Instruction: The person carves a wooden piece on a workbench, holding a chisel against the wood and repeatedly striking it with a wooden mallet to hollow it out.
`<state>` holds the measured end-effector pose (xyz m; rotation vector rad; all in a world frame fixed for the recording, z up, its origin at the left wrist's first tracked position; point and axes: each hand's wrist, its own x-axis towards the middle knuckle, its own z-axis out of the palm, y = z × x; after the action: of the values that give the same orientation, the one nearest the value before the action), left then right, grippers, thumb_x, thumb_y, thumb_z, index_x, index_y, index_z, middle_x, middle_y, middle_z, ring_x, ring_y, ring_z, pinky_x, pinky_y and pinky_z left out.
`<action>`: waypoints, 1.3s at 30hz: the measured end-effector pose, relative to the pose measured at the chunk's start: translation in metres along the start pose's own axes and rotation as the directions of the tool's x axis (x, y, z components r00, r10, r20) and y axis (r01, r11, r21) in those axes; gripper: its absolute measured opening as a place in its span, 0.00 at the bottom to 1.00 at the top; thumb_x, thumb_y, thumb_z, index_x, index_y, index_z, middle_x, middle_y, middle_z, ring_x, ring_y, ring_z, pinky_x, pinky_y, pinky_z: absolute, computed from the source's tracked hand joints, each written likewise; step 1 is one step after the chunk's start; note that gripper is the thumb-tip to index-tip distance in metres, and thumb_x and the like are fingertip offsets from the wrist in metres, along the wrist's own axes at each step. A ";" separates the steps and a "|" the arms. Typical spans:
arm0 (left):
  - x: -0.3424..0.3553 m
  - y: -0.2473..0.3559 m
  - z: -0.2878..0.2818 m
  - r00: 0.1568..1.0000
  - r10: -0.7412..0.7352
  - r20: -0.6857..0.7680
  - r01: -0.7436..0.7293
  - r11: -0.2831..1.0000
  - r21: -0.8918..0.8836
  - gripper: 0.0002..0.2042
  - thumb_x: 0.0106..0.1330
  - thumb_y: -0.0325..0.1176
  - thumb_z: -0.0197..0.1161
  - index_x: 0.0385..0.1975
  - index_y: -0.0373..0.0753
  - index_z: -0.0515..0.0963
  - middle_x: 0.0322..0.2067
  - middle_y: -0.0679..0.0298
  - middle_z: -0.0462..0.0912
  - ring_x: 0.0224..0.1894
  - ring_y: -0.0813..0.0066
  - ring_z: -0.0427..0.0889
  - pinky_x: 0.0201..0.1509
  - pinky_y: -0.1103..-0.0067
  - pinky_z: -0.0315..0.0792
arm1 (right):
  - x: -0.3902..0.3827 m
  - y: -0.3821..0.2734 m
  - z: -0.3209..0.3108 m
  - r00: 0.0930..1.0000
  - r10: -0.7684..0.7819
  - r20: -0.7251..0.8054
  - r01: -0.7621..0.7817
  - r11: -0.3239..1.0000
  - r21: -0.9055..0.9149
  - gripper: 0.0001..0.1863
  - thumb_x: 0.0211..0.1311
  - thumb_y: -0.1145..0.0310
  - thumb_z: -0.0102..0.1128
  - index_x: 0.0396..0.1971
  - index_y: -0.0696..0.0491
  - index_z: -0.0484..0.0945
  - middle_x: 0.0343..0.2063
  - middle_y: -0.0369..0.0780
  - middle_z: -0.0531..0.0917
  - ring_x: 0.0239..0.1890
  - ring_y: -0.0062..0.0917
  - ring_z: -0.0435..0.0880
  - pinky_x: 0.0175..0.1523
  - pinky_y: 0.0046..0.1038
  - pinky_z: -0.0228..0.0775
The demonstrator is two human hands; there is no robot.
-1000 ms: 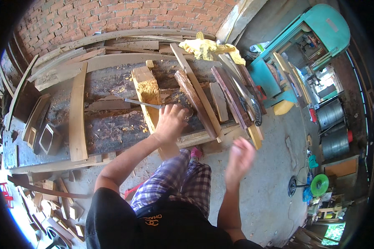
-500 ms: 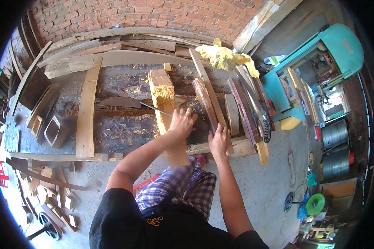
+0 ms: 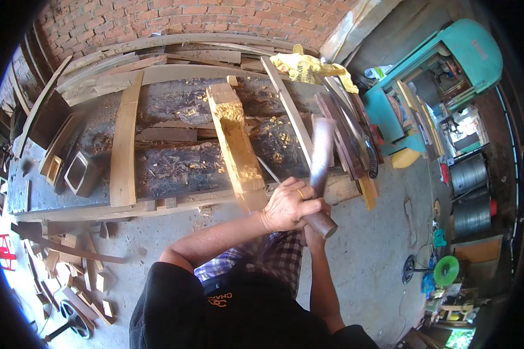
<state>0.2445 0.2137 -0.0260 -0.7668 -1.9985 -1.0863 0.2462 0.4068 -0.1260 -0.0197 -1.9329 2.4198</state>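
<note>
Both of our hands have now closed around the handle of a blurred, raised tool: left hand wrapped on top, right hand beneath, mostly hidden. Half a second ago they rested apart on the workbench. The hewn wooden block (pale, chipped) lies just beside them.

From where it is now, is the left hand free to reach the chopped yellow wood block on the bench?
Probably not right away: the left hand is wrapped around the tool handle together with the right hand. The wood block lies close, with nothing between.
</note>
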 end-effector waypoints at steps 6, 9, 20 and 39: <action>-0.004 0.021 0.008 0.991 -0.077 -0.109 0.067 0.993 -0.096 0.13 0.44 0.37 0.70 0.27 0.48 0.73 0.21 0.68 0.69 0.26 0.68 0.74 0.29 0.71 0.61 | -0.076 -0.049 -0.043 0.990 -0.100 -0.104 0.056 0.929 -0.366 0.23 0.51 0.76 0.64 0.45 0.60 0.64 0.24 0.38 0.76 0.20 0.23 0.78 0.28 0.27 0.73; -0.007 0.025 0.008 0.980 -0.086 -0.182 0.071 0.994 -0.088 0.14 0.43 0.37 0.72 0.28 0.48 0.75 0.21 0.68 0.71 0.25 0.68 0.74 0.29 0.72 0.61 | -0.105 -0.073 -0.043 0.970 -0.095 -0.223 0.012 0.937 -0.350 0.23 0.50 0.75 0.68 0.42 0.62 0.66 0.27 0.41 0.78 0.24 0.24 0.80 0.33 0.26 0.74; -0.006 0.024 0.007 0.955 -0.196 -0.223 0.185 0.980 -0.070 0.14 0.42 0.34 0.73 0.29 0.45 0.77 0.21 0.68 0.72 0.24 0.66 0.74 0.31 0.72 0.61 | -0.136 -0.095 -0.033 0.886 -0.451 -0.112 0.358 0.817 -0.453 0.20 0.57 0.61 0.55 0.42 0.60 0.65 0.20 0.40 0.76 0.20 0.24 0.75 0.32 0.26 0.70; -0.031 0.011 0.012 0.945 -0.005 -0.327 -0.021 0.997 -0.076 0.16 0.41 0.35 0.75 0.24 0.45 0.72 0.21 0.70 0.75 0.24 0.71 0.74 0.29 0.74 0.62 | -0.156 -0.056 -0.031 0.983 -0.074 -0.169 -0.006 0.903 -0.430 0.16 0.41 0.82 0.64 0.34 0.59 0.73 0.26 0.39 0.77 0.29 0.23 0.78 0.37 0.23 0.71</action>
<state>0.2667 0.2243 -0.0506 -0.5887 -1.6795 -1.2079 0.4046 0.4431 -0.0809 -0.2111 -2.3053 1.8446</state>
